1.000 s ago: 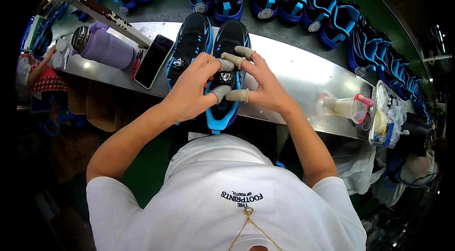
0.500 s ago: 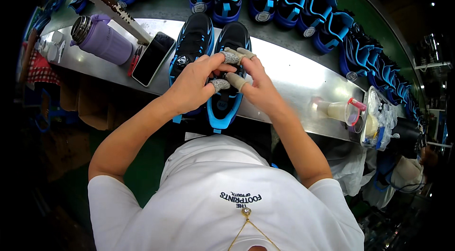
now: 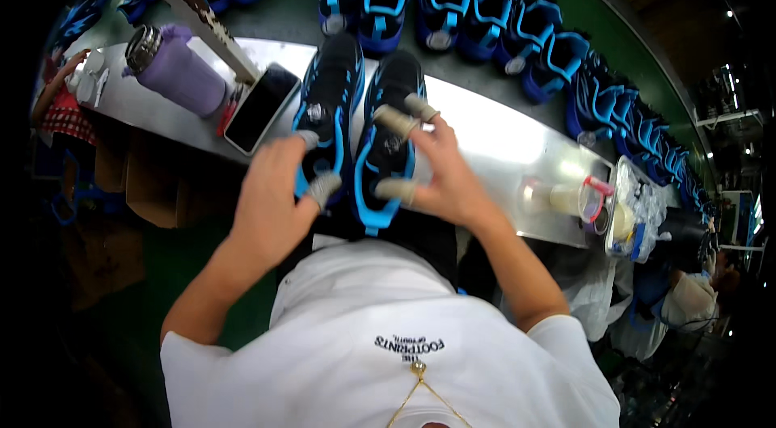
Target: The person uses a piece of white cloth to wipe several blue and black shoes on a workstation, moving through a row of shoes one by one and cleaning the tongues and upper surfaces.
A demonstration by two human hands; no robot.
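We see a purple bottle point(image 3: 179, 71) lying near the left end of the metal bench point(image 3: 501, 137), and a dark phone point(image 3: 260, 107) just beside it toward the near edge. A pair of black-and-blue shoes sits in the middle of the bench, toes pointing away from us.

Our left hand point(image 3: 271, 202) rests on the left shoe point(image 3: 330, 109), its taped fingertips point(image 3: 325, 185) curled loosely over the near side rather than clamped shut. Our right hand point(image 3: 440, 177) holds the right shoe point(image 3: 386, 149) at its outer side, fingers spread and bent around the upper in an open, light hold. This shoe overhangs the near edge toward our body.

We judge the work to be midway: both shoes are on the bench and under our hands, not yet passed on.

Beyond the far edge, a row of blue shoes point(image 3: 477, 16) lines the green belt point(image 3: 582, 8). Near the right end stands a clear cup point(image 3: 566, 200) beside a tray point(image 3: 626, 210).
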